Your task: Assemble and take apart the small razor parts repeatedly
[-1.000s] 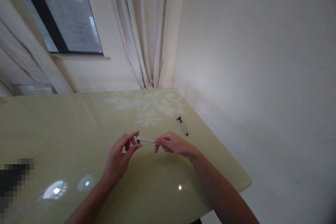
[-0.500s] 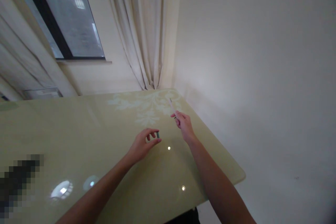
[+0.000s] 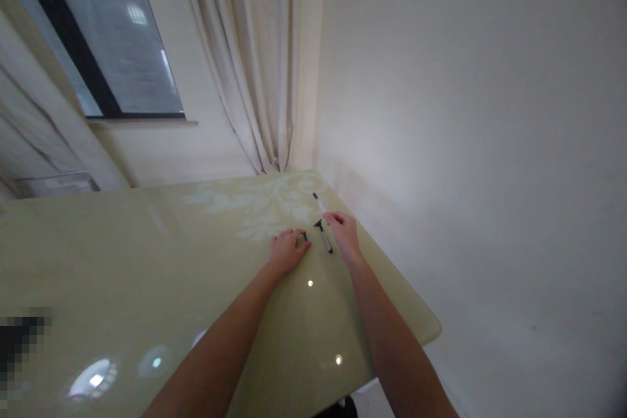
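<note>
My left hand (image 3: 288,251) is low over the table, thumb and fingers closed on a small dark piece (image 3: 304,236) like a short bar. Just right of it lies a razor (image 3: 325,240) with a black head and grey-and-black handle, its head pointing away from me. My right hand (image 3: 342,230) is beyond the razor's right side. Between its fingertips is a slim white stick (image 3: 320,204) with a dark far end; its exact kind is unclear. The fingers hide the stick's near end.
The glossy pale-green table (image 3: 206,261) has a white floral pattern near its far corner. A plain wall (image 3: 465,176) runs along its right side. Curtains (image 3: 259,65) and a window (image 3: 142,46) are behind. A blurred dark shape (image 3: 19,339) is at the left.
My left hand has moved right and slightly away, closer to my right hand. The razor now shows plainly on the table between the hands. The view has shifted slightly right.
</note>
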Demonstrator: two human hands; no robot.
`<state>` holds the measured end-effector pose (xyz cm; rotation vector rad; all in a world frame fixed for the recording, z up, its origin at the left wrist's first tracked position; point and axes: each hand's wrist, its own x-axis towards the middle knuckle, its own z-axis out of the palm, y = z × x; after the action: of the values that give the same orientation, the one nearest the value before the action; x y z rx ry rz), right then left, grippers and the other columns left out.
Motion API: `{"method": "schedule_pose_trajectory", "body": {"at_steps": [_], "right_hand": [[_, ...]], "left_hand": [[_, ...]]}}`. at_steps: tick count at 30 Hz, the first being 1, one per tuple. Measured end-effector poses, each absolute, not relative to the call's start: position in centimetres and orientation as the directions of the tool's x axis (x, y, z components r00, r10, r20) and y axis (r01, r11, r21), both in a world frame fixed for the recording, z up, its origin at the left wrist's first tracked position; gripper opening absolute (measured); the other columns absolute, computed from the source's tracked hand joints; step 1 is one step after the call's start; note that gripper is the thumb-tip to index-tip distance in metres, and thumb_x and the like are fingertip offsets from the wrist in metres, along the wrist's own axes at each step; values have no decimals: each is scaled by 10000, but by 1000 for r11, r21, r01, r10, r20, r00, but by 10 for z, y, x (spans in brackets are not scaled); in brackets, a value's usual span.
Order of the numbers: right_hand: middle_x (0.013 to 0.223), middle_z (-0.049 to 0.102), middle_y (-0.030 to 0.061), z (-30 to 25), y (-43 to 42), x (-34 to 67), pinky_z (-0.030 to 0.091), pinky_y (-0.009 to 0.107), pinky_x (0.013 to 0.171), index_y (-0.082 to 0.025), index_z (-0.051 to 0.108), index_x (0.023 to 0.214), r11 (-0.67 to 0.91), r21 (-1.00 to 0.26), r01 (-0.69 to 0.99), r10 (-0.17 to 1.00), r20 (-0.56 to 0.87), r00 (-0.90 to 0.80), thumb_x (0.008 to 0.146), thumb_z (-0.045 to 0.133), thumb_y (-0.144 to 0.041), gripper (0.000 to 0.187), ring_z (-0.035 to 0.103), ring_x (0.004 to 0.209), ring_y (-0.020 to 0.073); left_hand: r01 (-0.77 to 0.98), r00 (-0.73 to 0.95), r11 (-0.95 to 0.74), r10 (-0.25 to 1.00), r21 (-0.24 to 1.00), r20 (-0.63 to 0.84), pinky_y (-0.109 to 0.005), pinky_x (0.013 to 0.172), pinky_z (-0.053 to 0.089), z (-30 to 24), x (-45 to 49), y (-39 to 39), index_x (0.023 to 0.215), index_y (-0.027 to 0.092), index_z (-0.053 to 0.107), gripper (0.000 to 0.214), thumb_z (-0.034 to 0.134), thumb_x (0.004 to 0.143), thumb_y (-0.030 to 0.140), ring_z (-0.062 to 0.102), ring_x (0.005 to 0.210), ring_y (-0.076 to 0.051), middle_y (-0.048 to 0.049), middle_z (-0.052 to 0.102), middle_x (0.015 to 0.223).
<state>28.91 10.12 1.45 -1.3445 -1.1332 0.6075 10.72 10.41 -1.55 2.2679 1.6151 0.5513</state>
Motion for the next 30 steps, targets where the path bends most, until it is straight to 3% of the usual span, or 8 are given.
{"method": "schedule_pose_trajectory", "body": {"at_steps": [4, 11, 18, 21, 30], "right_hand": [[731, 712, 56, 12, 101, 290, 422, 290, 654, -135, 781, 825, 157, -928, 338, 873, 291, 392, 800, 624, -472, 373, 590, 672, 183], [765, 740, 60, 15, 97, 290, 449, 297, 676, -162, 788, 827, 123, -860, 495, 852, 348, 392, 818, 605, -412, 310, 618, 680, 190], [914, 782, 75, 12, 93, 307, 462, 276, 723, -196, 810, 887, -159, -703, 693, 857, 250, 450, 849, 640, -303, 204, 690, 841, 215], [927, 785, 71, 11, 91, 309, 463, 266, 696, -219, 809, 893, -274, -606, 746, 863, 188, 469, 848, 647, -273, 177, 707, 874, 227], [987, 775, 113, 11, 88, 314, 497, 294, 721, -224, 797, 944, -420, -484, 768, 838, 119, 533, 896, 602, -261, 204, 724, 907, 254]], "left_hand": [[833, 278, -310, 951, 459, 139, -410, 972, 390, -18, 105, 105, 1368, 265, 612, 475, 585, 952, 493, 629, 1125, -275, -78, 723, 1103], [824, 263, -296, 955, 483, 136, -383, 931, 397, -18, 104, 108, 1267, 263, 662, 343, 599, 959, 400, 646, 1068, -250, -55, 731, 1038], [819, 253, -282, 959, 500, 127, -371, 920, 404, -22, 103, 112, 1343, 258, 605, 420, 608, 951, 407, 658, 1042, -236, -44, 740, 1022], [820, 242, -271, 962, 505, 123, -366, 912, 405, -24, 104, 113, 1253, 256, 665, 348, 611, 949, 416, 657, 1027, -232, -47, 739, 1034], [815, 205, -239, 971, 528, 123, -364, 896, 406, -21, 105, 109, 1180, 250, 696, 323, 648, 923, 438, 659, 1003, -235, -42, 733, 1012]]}}
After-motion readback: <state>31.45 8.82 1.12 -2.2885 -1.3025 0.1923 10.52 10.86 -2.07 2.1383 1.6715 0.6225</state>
